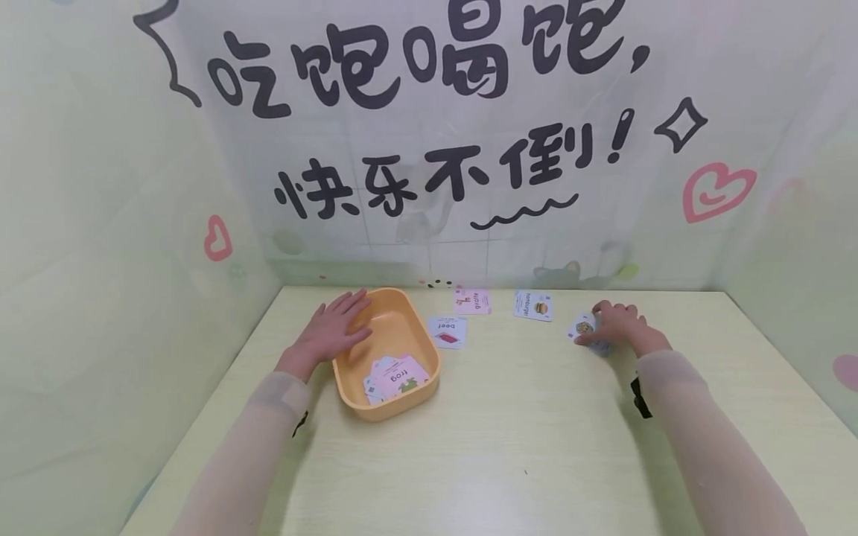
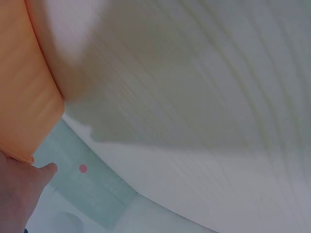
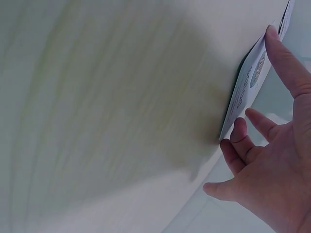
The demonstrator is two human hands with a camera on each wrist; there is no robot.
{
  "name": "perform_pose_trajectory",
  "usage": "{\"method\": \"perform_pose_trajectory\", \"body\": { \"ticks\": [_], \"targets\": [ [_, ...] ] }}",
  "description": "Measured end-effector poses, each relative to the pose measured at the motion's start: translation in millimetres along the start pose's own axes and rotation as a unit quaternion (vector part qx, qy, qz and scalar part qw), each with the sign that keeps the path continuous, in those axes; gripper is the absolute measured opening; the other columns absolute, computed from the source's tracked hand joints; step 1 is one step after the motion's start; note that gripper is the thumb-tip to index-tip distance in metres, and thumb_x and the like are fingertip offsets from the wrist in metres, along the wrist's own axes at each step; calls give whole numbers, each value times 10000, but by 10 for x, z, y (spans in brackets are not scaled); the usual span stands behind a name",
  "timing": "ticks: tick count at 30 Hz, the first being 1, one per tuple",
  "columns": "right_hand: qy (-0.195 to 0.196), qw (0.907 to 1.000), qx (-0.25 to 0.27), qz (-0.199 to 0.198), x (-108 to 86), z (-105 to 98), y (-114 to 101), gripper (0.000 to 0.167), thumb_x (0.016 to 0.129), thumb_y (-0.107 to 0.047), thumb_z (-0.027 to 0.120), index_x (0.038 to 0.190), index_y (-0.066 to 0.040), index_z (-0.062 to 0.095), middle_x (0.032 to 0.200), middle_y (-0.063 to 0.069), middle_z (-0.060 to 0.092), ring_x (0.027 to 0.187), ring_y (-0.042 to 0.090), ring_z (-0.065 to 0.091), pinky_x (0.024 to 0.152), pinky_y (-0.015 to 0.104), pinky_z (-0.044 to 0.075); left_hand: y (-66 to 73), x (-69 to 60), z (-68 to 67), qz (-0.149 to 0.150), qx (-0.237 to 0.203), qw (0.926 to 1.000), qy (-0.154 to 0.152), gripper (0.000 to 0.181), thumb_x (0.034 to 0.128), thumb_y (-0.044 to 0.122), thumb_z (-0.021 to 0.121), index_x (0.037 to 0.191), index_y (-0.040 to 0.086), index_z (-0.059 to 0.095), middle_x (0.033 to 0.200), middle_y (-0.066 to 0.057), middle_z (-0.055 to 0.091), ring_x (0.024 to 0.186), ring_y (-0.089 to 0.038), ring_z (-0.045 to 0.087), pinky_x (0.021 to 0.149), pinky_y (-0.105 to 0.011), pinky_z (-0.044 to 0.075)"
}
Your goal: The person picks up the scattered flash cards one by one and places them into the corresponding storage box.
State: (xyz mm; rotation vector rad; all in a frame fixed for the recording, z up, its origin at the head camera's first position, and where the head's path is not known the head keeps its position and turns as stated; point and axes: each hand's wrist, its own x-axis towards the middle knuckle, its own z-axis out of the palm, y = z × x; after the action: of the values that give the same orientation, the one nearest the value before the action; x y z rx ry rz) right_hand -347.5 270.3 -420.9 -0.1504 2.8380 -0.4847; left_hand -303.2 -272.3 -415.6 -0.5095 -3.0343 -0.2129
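My left hand [image 1: 328, 331] rests on the left rim of an orange plastic tub [image 1: 429, 344], its fingers fairly straight and spread. In the left wrist view, part of that hand [image 2: 19, 191] touches the tub's edge [image 2: 29, 87]. Several picture cards lie in the tub's near end, a pink frog card [image 1: 405, 376] on top. On the right of the table, my right hand [image 1: 622, 327] pinches a white picture card [image 1: 582, 325] between thumb and fingers. The right wrist view shows the card [image 3: 247, 80] tilted, its edges touched by the thumb and fingers; its word is unreadable.
Right of the tub lie a beef card [image 1: 447, 333] and a giraffe card [image 1: 472, 301]. A hamburger card [image 1: 533, 305] sits near the back edge of the pale wooden table [image 1: 509, 424]. A printed curtain [image 1: 415, 253] stands behind, with others at both sides.
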Motion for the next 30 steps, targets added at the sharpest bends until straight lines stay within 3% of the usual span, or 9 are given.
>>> {"method": "perform_pose_trajectory", "body": {
  "ticks": [13,17,22,30],
  "targets": [
    [191,9997,-116,-123,-8,33,-9,854,806,-545,756,1306,84,468,1258,370,433,1162,541,353,996,720,303,-11,11,3,-66,-59,9999,-64,705,996,465,512,1573,117,304,1677,-93,198,1537,-384,180,1194,-696,146],
    [303,9993,-21,-201,25,57,10,843,793,-503,782,1309,77,452,1273,362,415,1151,521,351,924,658,368,-9,9,5,-50,-83,9999,-49,707,992,464,516,1570,114,309,1675,-97,203,1534,-389,183,1191,-702,138],
    [405,9982,198,-387,58,67,3,837,786,-426,809,1332,80,427,1195,308,511,1054,439,460,840,539,427,-26,12,15,-67,-100,9999,-76,711,994,476,508,1576,124,298,1680,-86,191,1541,-378,169,1197,-696,134],
    [427,9956,599,-588,-6,51,-62,812,803,-283,821,1338,148,389,1161,314,555,962,355,551,875,485,474,-47,24,42,-20,-137,9999,-71,710,1000,479,493,1581,130,283,1682,-77,187,1543,-369,166,1199,-694,128]
  ]
}}
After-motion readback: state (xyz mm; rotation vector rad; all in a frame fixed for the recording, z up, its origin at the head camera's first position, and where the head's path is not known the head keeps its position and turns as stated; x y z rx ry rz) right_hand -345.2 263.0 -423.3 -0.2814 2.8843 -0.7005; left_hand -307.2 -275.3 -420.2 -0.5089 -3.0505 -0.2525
